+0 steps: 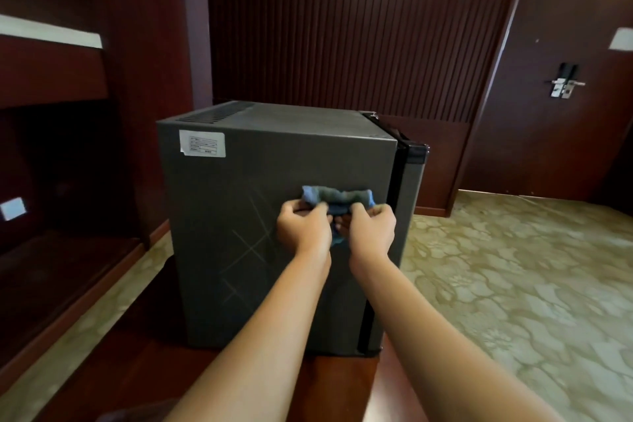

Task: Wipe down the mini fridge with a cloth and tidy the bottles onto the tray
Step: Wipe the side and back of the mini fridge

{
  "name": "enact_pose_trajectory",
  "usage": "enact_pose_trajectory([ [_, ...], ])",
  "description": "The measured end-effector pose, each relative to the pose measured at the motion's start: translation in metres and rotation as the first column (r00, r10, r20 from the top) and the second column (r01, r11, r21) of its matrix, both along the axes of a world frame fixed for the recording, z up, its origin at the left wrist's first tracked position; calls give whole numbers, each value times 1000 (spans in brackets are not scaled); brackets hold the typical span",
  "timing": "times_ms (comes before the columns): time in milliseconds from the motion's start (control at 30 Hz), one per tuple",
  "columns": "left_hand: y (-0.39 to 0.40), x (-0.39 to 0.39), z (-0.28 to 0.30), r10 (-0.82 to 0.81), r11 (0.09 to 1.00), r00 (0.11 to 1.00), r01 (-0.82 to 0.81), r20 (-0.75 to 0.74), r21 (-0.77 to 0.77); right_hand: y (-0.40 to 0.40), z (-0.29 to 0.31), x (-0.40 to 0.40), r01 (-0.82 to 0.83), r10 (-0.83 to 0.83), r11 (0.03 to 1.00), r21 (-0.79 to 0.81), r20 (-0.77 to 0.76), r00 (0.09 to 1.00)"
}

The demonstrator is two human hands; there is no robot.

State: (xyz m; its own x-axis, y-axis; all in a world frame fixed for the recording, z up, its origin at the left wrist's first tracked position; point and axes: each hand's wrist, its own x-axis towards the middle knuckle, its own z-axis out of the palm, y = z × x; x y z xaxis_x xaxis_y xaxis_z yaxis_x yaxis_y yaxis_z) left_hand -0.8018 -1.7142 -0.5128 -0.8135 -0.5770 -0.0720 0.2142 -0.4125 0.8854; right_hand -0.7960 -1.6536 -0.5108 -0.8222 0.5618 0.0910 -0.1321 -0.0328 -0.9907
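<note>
Mini fridge (pixel 274 216) upright on dark wooden counter (pixel 308 384), grey side panel toward camera, door edge at right. White label (pixel 202 143) near upper left corner; faint crossed scuff marks (pixel 251 247) lower on panel. Blue-grey cloth (pixel 337 197) bunched against panel, right of centre. Left hand (pixel 301 228) and right hand (pixel 371 229) side by side, fingers curled, pinching cloth between them. Cloth judged soft, light, limp: likely to bunch; best gripped as folded pad. Fridge judged heavy, rigid, panel smooth. Bottles and tray not in view.
</note>
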Motion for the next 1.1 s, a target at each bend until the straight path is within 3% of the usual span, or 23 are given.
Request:
enact_pose_trajectory([
  [233,-20,-9,56,32,997,987,-43,-155,-70,-15,55,-14,-46,37,997,-60,-131,991],
  [367,-27,-5,36,28,991,990,-46,-138,-125,-22,38,-11,16,-9,998,58,-116,993],
  [533,-48,0,-1,53,987,996,-62,-68,-149,-44,4,-3,11,-5,998,66,-76,997],
  [733,-78,-5,22,101,973,986,-125,-129,-193,-69,25,-12,-146,136,977,-157,-72,988],
  [900,-115,-10,48,92,978,975,-127,-204,-164,-100,53,-19,-202,189,975,-96,-134,973],
  [1100,-142,-10,5,117,960,976,-159,-182,-232,-120,16,-13,-234,232,972,6,-135,963],
])
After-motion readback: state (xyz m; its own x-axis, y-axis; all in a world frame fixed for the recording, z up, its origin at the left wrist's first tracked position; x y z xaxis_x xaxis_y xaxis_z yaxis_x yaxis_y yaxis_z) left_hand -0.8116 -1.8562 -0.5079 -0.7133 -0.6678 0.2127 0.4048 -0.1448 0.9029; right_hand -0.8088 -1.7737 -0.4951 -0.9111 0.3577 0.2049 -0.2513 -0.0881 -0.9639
